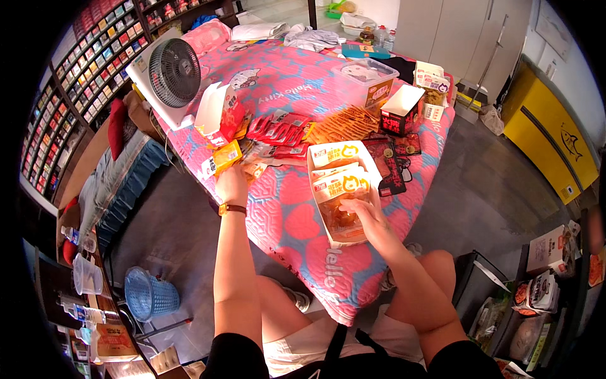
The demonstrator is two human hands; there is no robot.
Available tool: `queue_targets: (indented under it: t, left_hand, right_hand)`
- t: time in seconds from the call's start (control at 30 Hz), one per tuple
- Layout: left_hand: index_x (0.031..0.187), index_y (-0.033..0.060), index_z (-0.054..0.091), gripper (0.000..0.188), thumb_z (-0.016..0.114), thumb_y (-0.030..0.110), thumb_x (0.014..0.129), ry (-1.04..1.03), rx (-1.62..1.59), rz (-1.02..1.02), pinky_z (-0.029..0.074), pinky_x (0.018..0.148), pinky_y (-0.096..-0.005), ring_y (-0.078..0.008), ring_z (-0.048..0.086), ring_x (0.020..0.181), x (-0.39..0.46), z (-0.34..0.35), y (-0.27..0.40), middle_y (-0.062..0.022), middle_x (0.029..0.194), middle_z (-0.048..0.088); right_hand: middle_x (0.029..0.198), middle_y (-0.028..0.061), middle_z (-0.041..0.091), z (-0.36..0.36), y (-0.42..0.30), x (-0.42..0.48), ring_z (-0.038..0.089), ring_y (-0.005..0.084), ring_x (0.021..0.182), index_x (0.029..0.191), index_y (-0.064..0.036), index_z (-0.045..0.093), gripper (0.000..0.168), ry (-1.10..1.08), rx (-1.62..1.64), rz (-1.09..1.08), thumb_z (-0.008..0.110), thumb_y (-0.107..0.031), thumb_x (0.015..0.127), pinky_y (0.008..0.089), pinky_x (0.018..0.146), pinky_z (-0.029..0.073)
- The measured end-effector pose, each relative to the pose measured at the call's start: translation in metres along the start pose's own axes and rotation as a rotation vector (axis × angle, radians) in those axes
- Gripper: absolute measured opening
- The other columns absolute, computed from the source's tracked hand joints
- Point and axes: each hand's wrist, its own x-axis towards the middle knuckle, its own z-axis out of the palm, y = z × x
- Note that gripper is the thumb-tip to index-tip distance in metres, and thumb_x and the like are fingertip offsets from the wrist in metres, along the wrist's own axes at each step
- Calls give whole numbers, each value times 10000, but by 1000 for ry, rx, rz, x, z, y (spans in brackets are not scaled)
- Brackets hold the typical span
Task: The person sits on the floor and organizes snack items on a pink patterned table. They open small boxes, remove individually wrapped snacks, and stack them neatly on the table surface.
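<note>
My left hand [232, 184] is at a yellow and white snack packet [224, 157] near the bed's left edge; its fingertips are partly hidden behind the hand. My right hand [368, 215] rests with fingers extended over the open white box [324, 222], touching the clear-fronted packets [337, 208] inside it. Behind lie a pile of red packets [279, 129] and a fanned pile of orange-brown packets [342, 125]. Dark red and black packets [389, 163] lie right of the white box. An open red and white carton [219, 116] and a black and red carton [401, 111] stand farther back.
A patterned pink and blue quilt [303, 208] covers the bed. A dark fan [174, 72] stands at its left edge. Farther back are a clear lidded tub [364, 80] and a box of packets [433, 87]. A blue basket [150, 294] is on the floor, and shelves with goods [535, 303] stand right.
</note>
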Motion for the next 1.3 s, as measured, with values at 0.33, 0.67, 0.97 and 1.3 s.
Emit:
queue_targets:
  t: [0.33, 0.67, 0.97, 1.3]
  left_hand:
    - [909, -32, 616, 232, 531, 183, 886, 164, -1240, -235, 456, 607, -260, -153, 611, 673, -30, -94, 54, -80, 759, 643]
    - [826, 36, 595, 99, 610, 102, 755, 146, -593, 539, 498, 560, -348, -258, 592, 647, -136, -124, 174, -100, 861, 588]
    - [985, -4, 538, 274, 629, 94, 746, 33, -774, 343, 477, 685, -405, -347, 570, 814, -106, -117, 161, -194, 869, 569]
    - [864, 1, 555, 212, 655, 26, 678, -63, -728, 619, 439, 770, -380, -333, 512, 859, -91, -105, 154, -147, 882, 522]
  right_hand:
    - [1078, 124, 558, 0, 1, -2, 541, 163, 997, 1077, 36, 566, 383, 63, -88, -37, 395, -284, 952, 280, 914, 376]
    - [1168, 93, 485, -4, 8, 4, 506, 152, 992, 1174, 37, 454, 414, 116, 337, -17, 361, -307, 962, 284, 909, 368]
    - [996, 37, 566, -11, -3, -1, 544, 102, 893, 1094, -30, 512, 231, 121, 538, 143, 523, -107, 876, 236, 754, 444]
    - [1034, 247, 493, 1, 1, -6, 501, 408, 976, 1183, 23, 379, 457, 162, -529, -171, 577, -38, 775, 411, 816, 432]
